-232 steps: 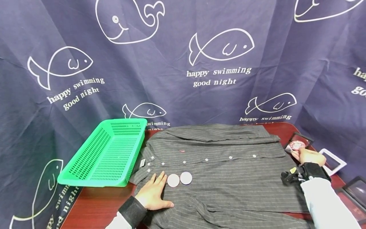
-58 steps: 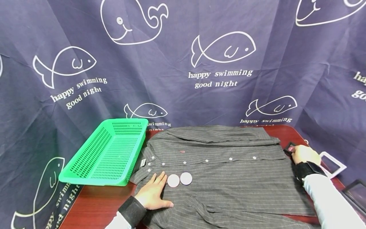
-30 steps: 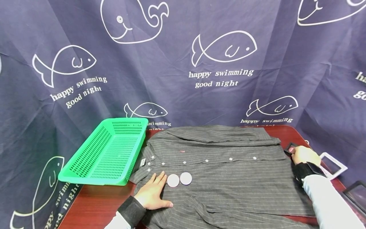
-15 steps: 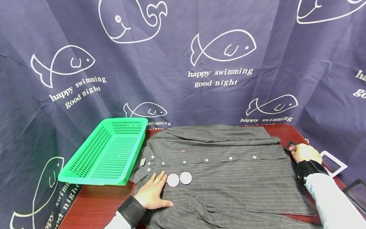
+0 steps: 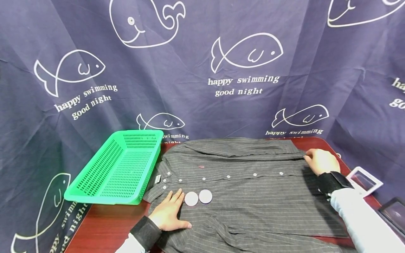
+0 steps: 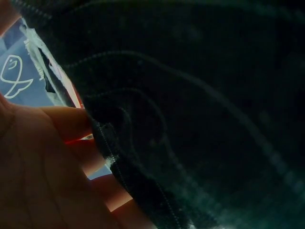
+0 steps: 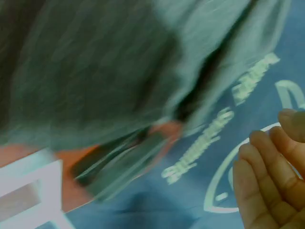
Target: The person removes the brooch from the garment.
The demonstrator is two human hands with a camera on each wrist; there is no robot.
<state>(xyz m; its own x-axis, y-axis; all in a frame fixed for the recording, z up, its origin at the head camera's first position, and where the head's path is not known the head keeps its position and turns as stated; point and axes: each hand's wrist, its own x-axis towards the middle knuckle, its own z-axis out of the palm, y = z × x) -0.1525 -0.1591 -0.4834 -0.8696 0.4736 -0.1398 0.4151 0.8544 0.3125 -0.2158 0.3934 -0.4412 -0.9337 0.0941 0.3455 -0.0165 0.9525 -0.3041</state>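
Observation:
A dark grey pinstriped shirt (image 5: 262, 193) is spread on the table, its collar to the left. Two white discs (image 5: 205, 196) lie side by side on it. My left hand (image 5: 169, 214) rests on the shirt just left of the discs, fingers spread; in the left wrist view its fingers (image 6: 71, 124) run along the dark cloth. Over at the shirt's right end, my right hand (image 5: 323, 161) has its fingertips at the sleeve's cuff. The right wrist view shows its fingers loosely bent, with nothing visible between them. A small dark frame or case (image 7: 128, 162) appears blurred beside the cloth there.
A green plastic basket (image 5: 112, 168) stands at the table's left edge. To the right lie a white frame (image 5: 365, 182) and a black frame (image 5: 393, 215), partly behind my sleeve. A dark blue curtain (image 5: 202, 116) with fish drawings hangs behind the red-brown table (image 5: 107, 218).
Earlier my right hand held a red-and-white disc by the dark case, then stayed there. In the last half second it moved left to the shirt's cuff. My left hand has not moved.

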